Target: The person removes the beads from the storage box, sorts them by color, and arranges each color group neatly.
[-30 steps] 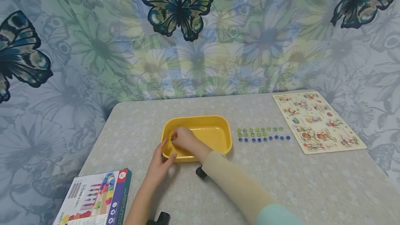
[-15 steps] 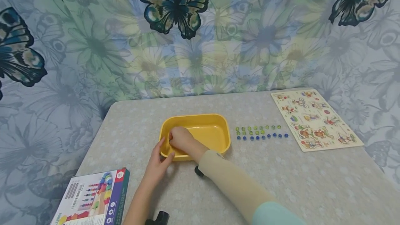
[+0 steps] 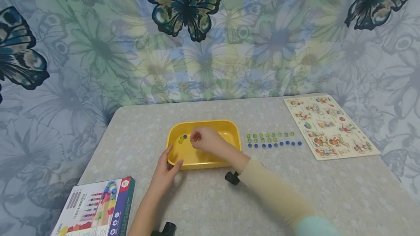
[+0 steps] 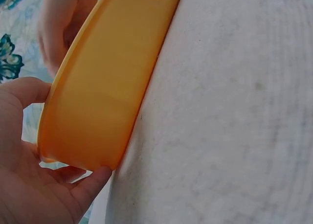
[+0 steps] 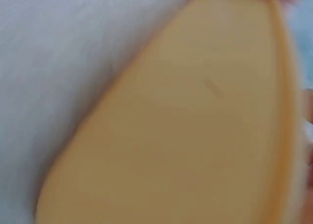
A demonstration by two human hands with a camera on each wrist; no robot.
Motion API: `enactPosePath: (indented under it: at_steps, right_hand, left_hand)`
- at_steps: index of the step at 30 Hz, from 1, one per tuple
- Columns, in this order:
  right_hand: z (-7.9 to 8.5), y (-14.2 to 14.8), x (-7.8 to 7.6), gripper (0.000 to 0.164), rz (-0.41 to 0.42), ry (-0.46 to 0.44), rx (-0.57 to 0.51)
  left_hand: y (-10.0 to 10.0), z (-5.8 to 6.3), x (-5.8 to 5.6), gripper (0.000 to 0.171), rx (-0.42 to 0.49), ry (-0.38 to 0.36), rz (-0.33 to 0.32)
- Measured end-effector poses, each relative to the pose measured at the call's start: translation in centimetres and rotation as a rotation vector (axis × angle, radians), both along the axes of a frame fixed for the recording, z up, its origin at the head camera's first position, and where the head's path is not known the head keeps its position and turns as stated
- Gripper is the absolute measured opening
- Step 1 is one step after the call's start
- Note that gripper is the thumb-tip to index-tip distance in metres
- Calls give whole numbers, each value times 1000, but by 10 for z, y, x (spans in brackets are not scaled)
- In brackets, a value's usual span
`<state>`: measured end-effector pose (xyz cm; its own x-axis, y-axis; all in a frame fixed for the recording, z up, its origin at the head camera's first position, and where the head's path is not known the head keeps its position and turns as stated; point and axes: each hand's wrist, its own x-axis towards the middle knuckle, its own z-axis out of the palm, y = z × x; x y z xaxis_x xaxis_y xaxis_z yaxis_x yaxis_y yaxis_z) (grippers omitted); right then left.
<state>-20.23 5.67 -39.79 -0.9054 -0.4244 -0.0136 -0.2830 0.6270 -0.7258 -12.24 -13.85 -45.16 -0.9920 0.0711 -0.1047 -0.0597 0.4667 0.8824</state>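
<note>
A yellow plastic tray (image 3: 197,164) lies on the table. My left hand (image 3: 165,173) holds its near left corner, thumb at the front and fingers along the left side; the left wrist view shows this hand (image 4: 36,170) against the outer wall. Over the tray, my right hand (image 3: 210,143) has its fingertips pinched together around a small bead, its colour unclear. Left of those fingertips, a blue bead (image 3: 185,136) and two green beads (image 3: 180,142) lie in the tray. The right wrist view is blurred and mostly filled by the tray's wall (image 5: 171,126).
Right of the tray, rows of green beads (image 3: 267,135) and one row of blue beads (image 3: 269,145) lie on the table. A wooden picture board (image 3: 328,126) sits at the far right. At the near left is a printed toy box (image 3: 95,207).
My right hand has lifted off the tray's left end and moved right, uncovering the blue and green beads. My left hand keeps its place on the corner.
</note>
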Motion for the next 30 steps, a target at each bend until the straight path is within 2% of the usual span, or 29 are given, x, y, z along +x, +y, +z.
enactPosePath:
  at_steps: [3,6,9,14,19,23,27,30]
  right_hand:
    - [11,33,10,6,-53,18,-39]
    - [15,69,17,7,-104,70,-59]
    - [14,103,26,9,-163,89,-76]
    - [4,146,40,10,-230,29,-45]
    - [-20,165,49,10,-194,-21,62]
    - [-36,171,52,11,-202,-52,151]
    - [-44,173,50,12,-238,-58,191]
    - [-46,173,48,12,-233,-62,200]
  left_hand:
    - [0,1,1,72,-1,3,3]
    - [0,1,2,72,8,12,1]
    - [0,0,4,73,12,18,2]
    - [0,0,5,74,16,16,5]
    - [0,1,5,74,16,19,8]
    - [2,-1,5,76,24,19,6]
    - [4,-2,7,75,23,11,16]
    - [5,-2,8,72,15,1,28]
